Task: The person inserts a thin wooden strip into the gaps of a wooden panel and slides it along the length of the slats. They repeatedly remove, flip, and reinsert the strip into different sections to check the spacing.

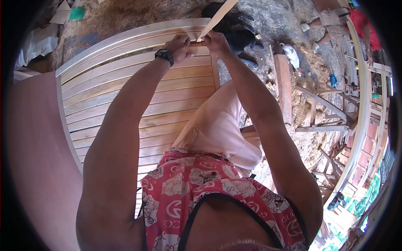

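Both hands meet at the far edge of the slatted wooden panel [125, 96], near its far right corner. The left hand [181, 45] has its fingers curled tight together, pinched on the near end of a thin wooden strip [218, 16], with the knuckles resting against the panel's top rail. The right hand [215, 42] is closed on the same strip just beside it, fingers wrapped and thumb tucked in, so the two hands almost touch. The strip slants up and away from the panel edge, over the sawdust-strewn ground [272, 16].

The red shirt [188, 188] carries a repeated interlocking-G mark; the lettering near the strap is too warped to read. A black wristwatch [164, 55] sits on the left wrist, its face unreadable.

Both arms are stretched forward and nearly straight, converging over the panel's right side.

A person in a red top [366, 29] stands well apart at the far right.
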Demonstrator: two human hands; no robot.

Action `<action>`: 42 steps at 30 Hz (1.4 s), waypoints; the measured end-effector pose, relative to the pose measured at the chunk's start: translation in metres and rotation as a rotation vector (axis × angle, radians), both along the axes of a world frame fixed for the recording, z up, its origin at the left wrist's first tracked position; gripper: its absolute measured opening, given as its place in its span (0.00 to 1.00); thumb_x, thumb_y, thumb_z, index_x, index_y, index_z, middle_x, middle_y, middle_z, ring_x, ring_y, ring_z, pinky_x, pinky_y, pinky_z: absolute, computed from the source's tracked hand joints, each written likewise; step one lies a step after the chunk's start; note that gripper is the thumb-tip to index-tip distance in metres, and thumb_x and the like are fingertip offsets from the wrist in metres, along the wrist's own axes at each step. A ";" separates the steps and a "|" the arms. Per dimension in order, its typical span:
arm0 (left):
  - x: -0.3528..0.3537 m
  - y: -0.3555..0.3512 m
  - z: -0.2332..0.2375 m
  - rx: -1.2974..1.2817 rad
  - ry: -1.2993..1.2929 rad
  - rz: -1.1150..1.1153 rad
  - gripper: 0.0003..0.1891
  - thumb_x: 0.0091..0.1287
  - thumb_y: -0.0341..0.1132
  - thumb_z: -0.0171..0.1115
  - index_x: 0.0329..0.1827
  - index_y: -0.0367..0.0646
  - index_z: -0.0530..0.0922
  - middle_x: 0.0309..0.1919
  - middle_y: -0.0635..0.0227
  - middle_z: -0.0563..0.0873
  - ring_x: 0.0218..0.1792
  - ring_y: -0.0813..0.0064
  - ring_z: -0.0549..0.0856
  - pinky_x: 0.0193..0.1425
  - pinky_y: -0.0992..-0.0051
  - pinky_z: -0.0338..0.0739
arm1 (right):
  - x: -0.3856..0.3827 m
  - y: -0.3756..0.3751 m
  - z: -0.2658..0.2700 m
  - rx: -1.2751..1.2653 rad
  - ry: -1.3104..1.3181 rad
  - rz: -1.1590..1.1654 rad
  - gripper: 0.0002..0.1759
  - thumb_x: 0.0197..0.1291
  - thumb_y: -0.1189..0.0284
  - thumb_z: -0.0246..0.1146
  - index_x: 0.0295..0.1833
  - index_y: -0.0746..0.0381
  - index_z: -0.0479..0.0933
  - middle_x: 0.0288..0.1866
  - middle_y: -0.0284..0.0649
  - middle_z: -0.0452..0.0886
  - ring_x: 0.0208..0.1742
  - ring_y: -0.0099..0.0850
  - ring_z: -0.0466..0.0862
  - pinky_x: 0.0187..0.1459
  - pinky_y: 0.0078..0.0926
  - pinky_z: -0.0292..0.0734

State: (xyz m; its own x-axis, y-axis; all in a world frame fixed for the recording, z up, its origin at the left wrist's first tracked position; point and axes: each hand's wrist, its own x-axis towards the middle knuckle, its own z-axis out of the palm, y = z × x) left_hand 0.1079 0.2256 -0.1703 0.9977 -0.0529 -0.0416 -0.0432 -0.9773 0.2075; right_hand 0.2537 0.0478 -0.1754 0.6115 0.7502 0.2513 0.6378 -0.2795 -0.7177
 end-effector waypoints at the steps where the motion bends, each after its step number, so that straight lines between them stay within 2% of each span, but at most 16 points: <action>1: -0.001 0.000 0.002 0.003 -0.020 -0.022 0.35 0.69 0.52 0.73 0.71 0.36 0.76 0.69 0.60 0.76 0.70 0.57 0.76 0.68 0.60 0.84 | -0.001 0.001 0.002 0.014 -0.006 0.007 0.10 0.69 0.72 0.65 0.53 0.58 0.85 0.41 0.54 0.88 0.44 0.55 0.89 0.44 0.49 0.85; 8: 0.001 0.000 -0.004 -0.028 -0.034 0.014 0.33 0.72 0.51 0.70 0.71 0.36 0.76 0.69 0.63 0.75 0.71 0.60 0.76 0.65 0.59 0.86 | 0.003 0.002 -0.001 -0.040 0.029 -0.010 0.10 0.69 0.71 0.67 0.53 0.58 0.85 0.40 0.54 0.89 0.45 0.55 0.90 0.45 0.47 0.85; 10: 0.000 0.000 -0.004 -0.033 -0.043 0.032 0.27 0.75 0.51 0.64 0.67 0.38 0.77 0.63 0.65 0.77 0.66 0.61 0.77 0.66 0.59 0.84 | 0.000 0.002 -0.001 -0.048 0.014 -0.026 0.11 0.69 0.70 0.68 0.54 0.58 0.85 0.41 0.53 0.89 0.45 0.55 0.89 0.45 0.48 0.85; 14: 0.001 -0.001 -0.004 -0.020 -0.049 0.034 0.26 0.75 0.50 0.65 0.66 0.39 0.77 0.62 0.66 0.78 0.66 0.61 0.77 0.66 0.59 0.84 | -0.003 0.001 0.004 -0.055 0.007 -0.034 0.11 0.70 0.69 0.68 0.55 0.57 0.85 0.42 0.53 0.89 0.47 0.55 0.89 0.45 0.48 0.85; 16: 0.000 -0.001 -0.005 -0.021 -0.104 0.032 0.24 0.76 0.49 0.64 0.64 0.40 0.78 0.61 0.67 0.78 0.66 0.62 0.77 0.64 0.60 0.86 | -0.004 0.001 0.006 -0.086 -0.044 -0.027 0.10 0.71 0.72 0.69 0.55 0.61 0.85 0.44 0.53 0.90 0.47 0.51 0.91 0.48 0.40 0.86; 22: 0.000 0.000 -0.006 -0.026 -0.115 0.030 0.22 0.75 0.47 0.65 0.63 0.41 0.80 0.61 0.67 0.79 0.65 0.62 0.79 0.61 0.60 0.87 | -0.006 0.001 0.003 -0.061 0.009 -0.063 0.10 0.71 0.73 0.68 0.55 0.60 0.86 0.45 0.53 0.90 0.47 0.49 0.92 0.48 0.38 0.86; 23: 0.001 0.000 -0.006 -0.023 -0.116 0.030 0.22 0.75 0.47 0.65 0.63 0.41 0.80 0.61 0.67 0.79 0.65 0.62 0.79 0.61 0.60 0.87 | -0.006 0.001 0.004 -0.058 0.008 -0.062 0.10 0.71 0.73 0.68 0.55 0.60 0.86 0.45 0.53 0.90 0.47 0.49 0.92 0.48 0.38 0.86; 25: 0.000 -0.001 -0.005 -0.039 -0.086 0.049 0.25 0.73 0.45 0.68 0.66 0.40 0.79 0.67 0.66 0.78 0.69 0.62 0.78 0.64 0.59 0.86 | -0.006 0.001 0.005 -0.020 0.039 -0.046 0.12 0.69 0.73 0.69 0.57 0.56 0.84 0.42 0.55 0.88 0.47 0.56 0.89 0.45 0.47 0.85; 26: 0.000 -0.003 -0.006 -0.037 -0.087 0.047 0.25 0.73 0.45 0.68 0.66 0.40 0.79 0.67 0.66 0.78 0.69 0.62 0.78 0.64 0.59 0.86 | -0.006 0.001 0.006 -0.018 0.039 -0.047 0.12 0.69 0.73 0.69 0.57 0.56 0.84 0.42 0.55 0.88 0.47 0.56 0.89 0.45 0.47 0.85; 28: -0.002 -0.004 -0.006 -0.032 -0.163 0.065 0.22 0.74 0.46 0.66 0.64 0.42 0.80 0.60 0.67 0.80 0.65 0.61 0.79 0.61 0.60 0.87 | -0.007 0.002 0.009 -0.022 0.076 -0.043 0.11 0.70 0.74 0.68 0.56 0.57 0.84 0.42 0.55 0.88 0.46 0.56 0.89 0.44 0.46 0.85; 31: -0.005 -0.005 -0.008 -0.068 -0.201 0.071 0.21 0.74 0.44 0.66 0.63 0.40 0.81 0.60 0.65 0.80 0.65 0.60 0.80 0.64 0.59 0.85 | 0.000 0.007 0.022 0.037 0.083 -0.004 0.10 0.70 0.74 0.67 0.54 0.59 0.84 0.41 0.53 0.88 0.45 0.55 0.89 0.43 0.46 0.85; 33: -0.008 -0.005 -0.010 -0.074 -0.280 0.061 0.21 0.74 0.44 0.66 0.62 0.39 0.81 0.61 0.64 0.81 0.66 0.59 0.80 0.66 0.59 0.84 | 0.005 0.013 0.040 0.041 0.043 -0.004 0.09 0.69 0.74 0.67 0.53 0.59 0.84 0.40 0.53 0.88 0.44 0.55 0.89 0.43 0.46 0.85; 35: -0.010 -0.005 -0.019 -0.087 -0.361 0.045 0.21 0.73 0.43 0.66 0.62 0.37 0.82 0.61 0.62 0.82 0.66 0.59 0.80 0.67 0.58 0.84 | 0.013 0.014 0.035 0.039 0.000 -0.012 0.08 0.69 0.74 0.67 0.52 0.59 0.84 0.40 0.52 0.88 0.44 0.55 0.89 0.43 0.46 0.85; 37: -0.012 -0.005 -0.024 -0.075 -0.410 0.075 0.24 0.74 0.45 0.67 0.67 0.41 0.82 0.69 0.60 0.81 0.69 0.56 0.80 0.66 0.57 0.85 | 0.019 0.021 0.028 0.068 -0.108 -0.018 0.07 0.69 0.77 0.68 0.51 0.63 0.86 0.40 0.51 0.90 0.40 0.44 0.93 0.43 0.34 0.85; 41: -0.015 -0.009 -0.022 -0.069 -0.430 0.083 0.23 0.73 0.45 0.67 0.66 0.41 0.83 0.68 0.60 0.82 0.69 0.56 0.81 0.66 0.57 0.85 | 0.026 0.028 0.013 0.060 -0.068 -0.028 0.07 0.69 0.77 0.68 0.51 0.63 0.85 0.39 0.51 0.90 0.40 0.45 0.93 0.42 0.35 0.85; 42: -0.016 -0.010 -0.019 -0.094 -0.403 0.098 0.24 0.73 0.45 0.67 0.66 0.40 0.83 0.68 0.61 0.82 0.69 0.56 0.81 0.66 0.58 0.85 | 0.028 0.030 0.011 0.061 -0.047 -0.015 0.08 0.69 0.75 0.68 0.52 0.59 0.84 0.40 0.51 0.89 0.42 0.50 0.91 0.42 0.41 0.85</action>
